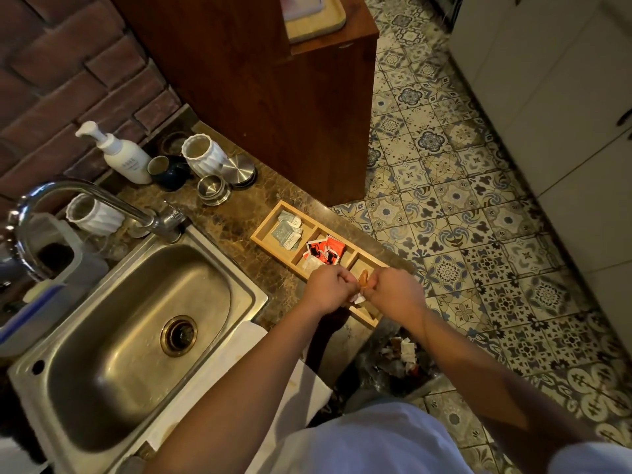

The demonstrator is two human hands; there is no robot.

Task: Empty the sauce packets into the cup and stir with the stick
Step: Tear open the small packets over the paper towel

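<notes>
My left hand [327, 288] and my right hand [393, 289] meet over the near end of a wooden divided tray [263, 230] on the counter. Between them they pinch a small amber sauce packet [363, 278]. Red-and-white packets [325, 253] fill the tray's middle compartment, and grey-green packets [287, 229] lie in the far one. Several cups stand near the wall: a white ribbed one [203, 155], a dark blue one [167, 171] and a small steel one [212, 188]. No stick shows.
A steel sink [136, 323] with a curved tap [85, 200] takes up the left. A pump bottle [121, 155] stands by the brick wall. A wooden cabinet [273, 97] rises behind the tray. A bin with rubbish [400, 357] sits on the tiled floor below my hands.
</notes>
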